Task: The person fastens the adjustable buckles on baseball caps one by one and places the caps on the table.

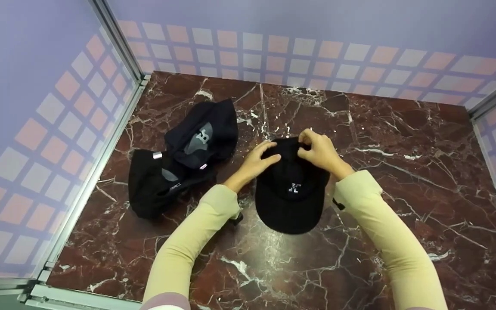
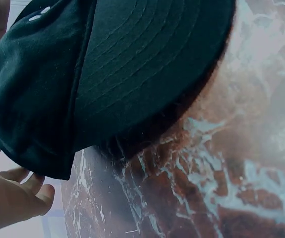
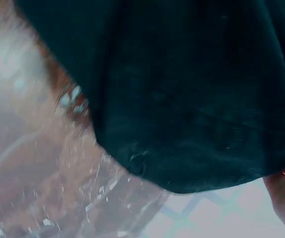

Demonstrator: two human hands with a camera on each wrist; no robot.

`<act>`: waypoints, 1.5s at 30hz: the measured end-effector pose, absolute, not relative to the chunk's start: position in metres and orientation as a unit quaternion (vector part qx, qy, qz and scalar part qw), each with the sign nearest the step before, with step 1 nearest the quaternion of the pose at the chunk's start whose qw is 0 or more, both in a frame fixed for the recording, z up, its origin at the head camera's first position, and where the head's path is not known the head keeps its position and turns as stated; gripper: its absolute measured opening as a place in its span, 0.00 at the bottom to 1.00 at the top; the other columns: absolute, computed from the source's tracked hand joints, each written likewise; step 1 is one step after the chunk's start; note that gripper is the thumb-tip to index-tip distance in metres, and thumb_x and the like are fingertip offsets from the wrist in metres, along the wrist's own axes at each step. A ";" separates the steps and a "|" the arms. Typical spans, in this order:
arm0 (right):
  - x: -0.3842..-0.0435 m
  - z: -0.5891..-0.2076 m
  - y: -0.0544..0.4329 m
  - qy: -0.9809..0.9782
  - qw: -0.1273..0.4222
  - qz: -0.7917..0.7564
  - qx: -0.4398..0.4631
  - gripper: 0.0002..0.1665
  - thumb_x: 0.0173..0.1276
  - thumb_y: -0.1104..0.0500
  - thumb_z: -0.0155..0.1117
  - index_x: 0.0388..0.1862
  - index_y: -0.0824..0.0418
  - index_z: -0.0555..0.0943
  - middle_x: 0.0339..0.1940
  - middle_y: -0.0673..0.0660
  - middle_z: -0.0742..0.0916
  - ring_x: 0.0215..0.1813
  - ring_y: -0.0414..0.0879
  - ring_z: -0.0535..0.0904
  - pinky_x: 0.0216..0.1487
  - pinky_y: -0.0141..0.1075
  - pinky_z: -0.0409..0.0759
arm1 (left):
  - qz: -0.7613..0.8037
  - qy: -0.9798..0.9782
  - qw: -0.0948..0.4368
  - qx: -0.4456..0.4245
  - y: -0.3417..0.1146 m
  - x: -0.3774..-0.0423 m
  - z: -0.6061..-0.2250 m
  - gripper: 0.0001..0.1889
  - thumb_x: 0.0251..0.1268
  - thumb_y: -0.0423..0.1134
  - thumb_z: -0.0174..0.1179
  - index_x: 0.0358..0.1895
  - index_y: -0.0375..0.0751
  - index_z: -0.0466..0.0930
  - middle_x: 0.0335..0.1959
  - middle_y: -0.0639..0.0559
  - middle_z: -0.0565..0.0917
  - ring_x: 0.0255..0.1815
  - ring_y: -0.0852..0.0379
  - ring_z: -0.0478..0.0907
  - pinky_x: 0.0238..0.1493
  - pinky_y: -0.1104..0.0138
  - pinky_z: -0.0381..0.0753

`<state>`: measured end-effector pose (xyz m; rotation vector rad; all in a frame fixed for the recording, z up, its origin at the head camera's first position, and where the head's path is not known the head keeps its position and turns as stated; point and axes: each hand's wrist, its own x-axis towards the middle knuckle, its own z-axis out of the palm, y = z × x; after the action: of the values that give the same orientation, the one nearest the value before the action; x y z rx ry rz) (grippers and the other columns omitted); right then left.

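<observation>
A black baseball cap (image 1: 293, 172), its brim toward me and a small white emblem on the front, is between my hands in the head view. My left hand (image 1: 258, 160) grips the left side of the crown, thumb on top. In the left wrist view the fingers (image 2: 21, 191) of that hand lie along the crown's lower edge. At the back of the crown my right hand (image 1: 319, 150) pinches the cap with curled thumb and fingers. Dark cap fabric (image 3: 192, 109) fills most of the right wrist view, hiding nearly all of that hand.
To the left, a navy cap (image 1: 222, 125) with a grey patch leans on a black cap (image 1: 149, 185) lying on its side. The reddish-brown marbled tabletop (image 1: 411, 193) is bounded by patterned panels (image 1: 274, 51) at the back and sides. A metal rail (image 1: 97, 176) runs along the left.
</observation>
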<state>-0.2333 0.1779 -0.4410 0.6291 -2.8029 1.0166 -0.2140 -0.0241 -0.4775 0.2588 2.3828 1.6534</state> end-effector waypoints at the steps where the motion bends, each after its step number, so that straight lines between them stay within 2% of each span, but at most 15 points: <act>1: -0.234 -0.440 0.178 -0.912 0.023 0.358 0.197 0.13 0.46 0.66 0.59 0.33 0.65 0.73 0.26 0.61 0.81 0.29 0.50 0.74 0.36 0.40 0.71 | 0.565 0.811 0.115 0.093 -0.024 -0.215 -0.478 0.25 0.57 0.45 0.55 0.58 0.41 0.68 0.67 0.43 0.58 0.69 0.51 0.52 0.67 0.60 0.51; 7: -0.236 -0.437 0.183 -0.853 -0.118 0.487 0.148 0.15 0.48 0.71 0.56 0.38 0.71 0.72 0.26 0.53 0.75 0.26 0.40 0.69 0.30 0.29 0.67 | 0.579 0.798 0.125 0.112 -0.023 -0.216 -0.481 0.19 0.59 0.41 0.55 0.52 0.36 0.72 0.56 0.44 0.71 0.60 0.53 0.64 0.62 0.63 0.58; 11: -0.233 -0.434 0.187 -0.806 -0.210 0.543 0.108 0.14 0.51 0.69 0.54 0.40 0.68 0.70 0.26 0.50 0.74 0.27 0.39 0.69 0.33 0.29 0.68 | 0.588 0.789 0.134 0.118 -0.023 -0.215 -0.481 0.14 0.60 0.38 0.53 0.47 0.34 0.74 0.50 0.43 0.75 0.53 0.53 0.68 0.57 0.66 0.63; 15: -0.233 -0.436 0.189 -0.753 -0.274 0.588 0.107 0.11 0.53 0.71 0.50 0.37 0.65 0.70 0.32 0.50 0.74 0.31 0.39 0.70 0.36 0.28 0.68 | 0.593 0.783 0.141 0.126 -0.023 -0.216 -0.481 0.11 0.61 0.34 0.50 0.42 0.30 0.74 0.43 0.42 0.76 0.45 0.55 0.70 0.49 0.70 0.66; 18: -0.235 -0.443 0.191 -0.719 -0.311 0.611 0.117 0.10 0.54 0.72 0.49 0.35 0.62 0.70 0.34 0.50 0.74 0.33 0.39 0.71 0.37 0.28 0.69 | 0.594 0.780 0.153 0.125 -0.023 -0.215 -0.480 0.10 0.63 0.34 0.48 0.39 0.30 0.74 0.44 0.42 0.76 0.44 0.56 0.70 0.47 0.70 0.67; 21: -0.235 -0.447 0.193 -0.685 -0.345 0.631 0.117 0.10 0.55 0.71 0.49 0.35 0.60 0.71 0.33 0.49 0.76 0.33 0.39 0.73 0.37 0.29 0.71 | 0.598 0.774 0.167 0.126 -0.023 -0.210 -0.472 0.09 0.64 0.34 0.46 0.37 0.30 0.73 0.50 0.39 0.76 0.49 0.54 0.70 0.49 0.70 0.66; 24: -0.235 -0.451 0.195 -0.655 -0.371 0.648 0.115 0.12 0.56 0.71 0.48 0.36 0.59 0.71 0.33 0.49 0.78 0.34 0.40 0.75 0.38 0.29 0.73 | 0.600 0.770 0.179 0.122 -0.022 -0.205 -0.463 0.09 0.65 0.32 0.45 0.36 0.28 0.71 0.50 0.38 0.76 0.48 0.54 0.70 0.47 0.72 0.66; 27: -0.234 -0.454 0.197 -0.628 -0.391 0.664 0.113 0.13 0.57 0.71 0.47 0.37 0.58 0.72 0.32 0.49 0.79 0.34 0.41 0.77 0.37 0.30 0.74 | 0.597 0.775 0.176 0.111 -0.020 -0.208 -0.469 0.09 0.64 0.31 0.44 0.36 0.27 0.70 0.37 0.42 0.77 0.39 0.56 0.69 0.41 0.73 0.65; 29: -0.234 -0.456 0.198 -0.615 -0.399 0.670 0.114 0.13 0.58 0.71 0.47 0.38 0.58 0.72 0.31 0.49 0.80 0.33 0.41 0.77 0.37 0.30 0.75 | 0.600 0.773 0.169 0.118 -0.021 -0.209 -0.475 0.08 0.64 0.33 0.45 0.33 0.31 0.71 0.28 0.49 0.73 0.33 0.58 0.67 0.37 0.71 0.64; 31: -0.233 -0.457 0.199 -0.605 -0.403 0.677 0.114 0.14 0.59 0.72 0.46 0.39 0.57 0.72 0.29 0.49 0.81 0.32 0.40 0.78 0.36 0.30 0.75 | 0.613 0.761 0.161 0.139 -0.022 -0.215 -0.492 0.09 0.64 0.37 0.46 0.31 0.37 0.72 0.25 0.54 0.69 0.30 0.60 0.66 0.35 0.70 0.63; 34: -0.231 -0.457 0.200 -0.600 -0.399 0.684 0.115 0.14 0.59 0.72 0.46 0.40 0.58 0.72 0.28 0.49 0.82 0.32 0.40 0.78 0.36 0.29 0.75 | 0.633 0.737 0.172 0.163 -0.024 -0.226 -0.517 0.10 0.63 0.43 0.47 0.30 0.42 0.73 0.26 0.55 0.71 0.32 0.61 0.67 0.37 0.69 0.65; 37: -0.230 -0.458 0.203 -0.607 -0.391 0.681 0.118 0.13 0.59 0.71 0.48 0.41 0.58 0.72 0.29 0.48 0.82 0.33 0.39 0.78 0.37 0.29 0.75 | 0.654 0.716 0.185 0.160 -0.025 -0.232 -0.529 0.11 0.63 0.42 0.47 0.33 0.38 0.74 0.31 0.53 0.74 0.34 0.62 0.68 0.39 0.70 0.66; 40: -0.229 -0.460 0.208 -0.618 -0.396 0.668 0.120 0.13 0.58 0.70 0.51 0.41 0.58 0.72 0.32 0.48 0.82 0.36 0.39 0.78 0.39 0.29 0.75 | 0.662 0.712 0.195 0.127 -0.026 -0.216 -0.499 0.10 0.64 0.33 0.43 0.35 0.29 0.71 0.33 0.50 0.74 0.34 0.62 0.68 0.40 0.71 0.66; 45: -0.227 -0.463 0.226 -0.647 -0.412 0.629 0.128 0.14 0.58 0.69 0.51 0.41 0.56 0.75 0.34 0.47 0.83 0.37 0.39 0.78 0.40 0.31 0.75 | 0.700 0.680 0.195 0.097 -0.032 -0.201 -0.473 0.05 0.63 0.28 0.42 0.32 0.30 0.66 0.30 0.54 0.71 0.31 0.65 0.66 0.36 0.75 0.64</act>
<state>-0.2274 0.2258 -0.4629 0.5625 -2.8311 2.7549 -0.2007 -0.0315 -0.4733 0.2707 1.9043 1.9628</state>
